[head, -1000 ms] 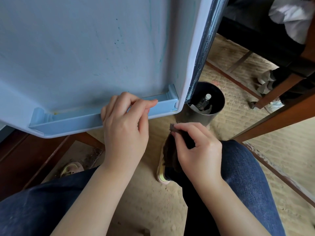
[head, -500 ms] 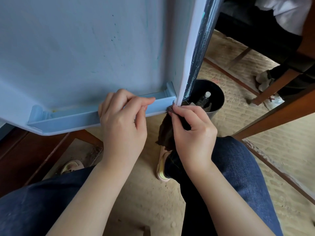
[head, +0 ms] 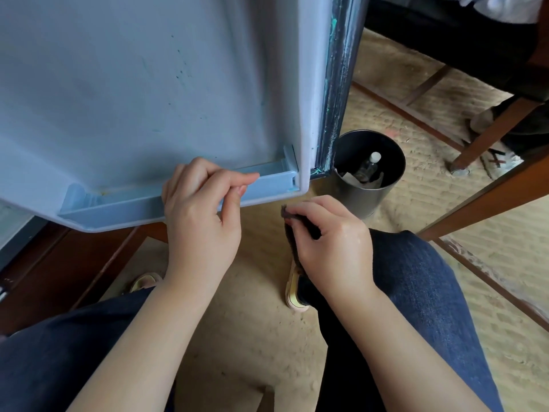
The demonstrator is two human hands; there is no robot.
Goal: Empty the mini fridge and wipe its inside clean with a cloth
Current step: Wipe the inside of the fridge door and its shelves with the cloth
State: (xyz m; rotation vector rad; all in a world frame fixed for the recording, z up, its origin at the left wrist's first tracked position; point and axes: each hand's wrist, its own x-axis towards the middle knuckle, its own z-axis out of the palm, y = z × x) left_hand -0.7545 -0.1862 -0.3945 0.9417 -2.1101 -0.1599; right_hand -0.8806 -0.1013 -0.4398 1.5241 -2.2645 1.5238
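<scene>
Nearest, knees in dark jeans (head: 416, 292) frame the mat floor (head: 252, 337). The right hand (head: 332, 248) pinches a dark cloth (head: 289, 233) between thumb and fingers, just below the lower right corner of the open fridge door (head: 148, 84). The left hand (head: 202, 215) grips the rail of the door's bottom shelf (head: 118, 206), fingers curled over its edge. Beyond the door's stained gasket (head: 335, 99) stands a black bin (head: 368, 197) holding a small bottle (head: 370, 166).

head view, looking steeply down, close above fridge door (head: 148, 84)
</scene>
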